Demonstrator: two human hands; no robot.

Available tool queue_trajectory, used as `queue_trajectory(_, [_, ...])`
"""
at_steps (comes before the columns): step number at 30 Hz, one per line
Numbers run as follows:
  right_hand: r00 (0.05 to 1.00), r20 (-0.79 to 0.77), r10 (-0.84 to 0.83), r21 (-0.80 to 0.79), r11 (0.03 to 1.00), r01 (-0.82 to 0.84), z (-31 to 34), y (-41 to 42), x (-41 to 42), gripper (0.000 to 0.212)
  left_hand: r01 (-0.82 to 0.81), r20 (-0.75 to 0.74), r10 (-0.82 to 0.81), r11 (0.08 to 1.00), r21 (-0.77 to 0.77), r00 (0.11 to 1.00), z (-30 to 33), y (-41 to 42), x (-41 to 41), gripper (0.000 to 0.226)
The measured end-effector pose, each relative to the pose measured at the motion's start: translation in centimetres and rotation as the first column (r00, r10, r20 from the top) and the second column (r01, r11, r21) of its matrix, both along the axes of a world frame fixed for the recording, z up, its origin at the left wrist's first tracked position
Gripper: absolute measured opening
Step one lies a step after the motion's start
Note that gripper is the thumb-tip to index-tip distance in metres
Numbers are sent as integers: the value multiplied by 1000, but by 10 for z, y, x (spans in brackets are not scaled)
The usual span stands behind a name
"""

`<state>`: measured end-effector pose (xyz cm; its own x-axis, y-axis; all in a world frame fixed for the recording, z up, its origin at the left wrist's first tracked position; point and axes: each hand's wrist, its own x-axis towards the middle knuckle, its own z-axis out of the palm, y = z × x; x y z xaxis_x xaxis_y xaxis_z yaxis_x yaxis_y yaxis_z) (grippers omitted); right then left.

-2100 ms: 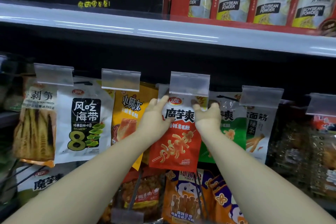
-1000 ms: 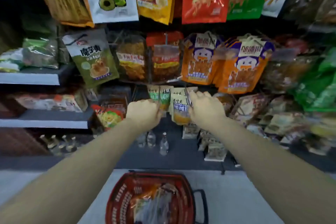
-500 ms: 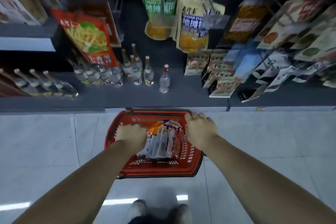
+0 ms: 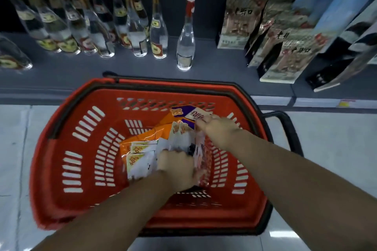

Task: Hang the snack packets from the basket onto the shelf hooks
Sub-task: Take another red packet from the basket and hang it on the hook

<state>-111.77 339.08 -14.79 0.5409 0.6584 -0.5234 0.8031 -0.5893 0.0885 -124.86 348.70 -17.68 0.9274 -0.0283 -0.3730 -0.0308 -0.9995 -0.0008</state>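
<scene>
Your left hand (image 4: 175, 166) is down inside the red basket (image 4: 85, 149), fingers curled over the near end of the snack packets (image 4: 159, 144), gripping the white ones from above. Your right hand (image 4: 218, 130) reaches in from the right wall of the basket, fingertips pinched on the upper edge of a packet standing on edge against that wall; motion blur hides which packet exactly. Packets lie bunched in the middle of the basket floor, slanting from the left hand toward the far right corner. Orange and white packets carry yellow patches reading "60%". One orange-and-purple packet (image 4: 189, 114) at the far end has a white label with red characters, too blurred to read. Basket sits on pale floor tiles (image 4: 16, 149), its far rim against the bottom shelf (image 4: 214, 65). On that shelf: clear glass bottles (image 4: 184, 45) with gold or red caps at left, flat printed bags (image 4: 236, 20) with Chinese writing at right.
</scene>
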Motion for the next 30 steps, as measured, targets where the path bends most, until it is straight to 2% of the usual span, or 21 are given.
queue_trajectory(3, [998, -43, -49, 60, 997, 51, -30, 9, 4, 65, -65, 25, 65, 998, 12, 998, -15, -8, 1, 38])
queue_trajectory(6, [982, -127, -140, 184, 969, 162, -44, 9, 7, 59, -78, -20, 79, 996, 32, 997, -16, -8, 4, 16])
queue_trajectory(8, [963, -197, -182, 254, 940, 229, -42, 6, 9, 50, -114, -47, 116, 993, 36, 992, -12, -7, 4, 16])
queue_trajectory(12, [947, -204, -248, 330, 893, 306, -17, -4, 17, 21, -240, -16, 240, 971, 14, 971, 7, 13, 5, 21])
queue_trajectory(14, [930, -235, -283, 400, 844, 358, -2, -11, 20, 13, -339, 12, 340, 939, -62, 940, 21, 32, 10, 18])
queue_trajectory(16, [915, -264, -304, 474, 785, 398, 14, -17, 18, 13, -433, 43, 450, 877, -206, 892, 40, 50, 16, 29])
queue_trajectory(18, [902, -292, -318, 544, 721, 430, 36, -22, 12, 19, -481, 66, 524, 819, -313, 849, 62, 61, 20, 40])
queue_trajectory(21, [896, -297, -330, 605, 661, 444, 83, -28, 1, 20, -499, 100, 567, 784, -368, 817, 107, 67, 21, 40])
queue_trajectory(23, [893, -293, -341, 606, 656, 450, 123, -34, -3, 15, -486, 118, 571, 776, -402, 813, 147, 69, 21, 38])
queue_trajectory(27, [880, -312, -358, 588, 655, 475, 218, -45, -14, 16, -439, 143, 543, 784, -438, 828, 241, 72, 17, 18])
queue_trajectory(30, [876, -301, -376, 584, 654, 482, 303, -50, -21, 25, -444, 152, 554, 778, -445, 819, 325, 72, 14, 29])
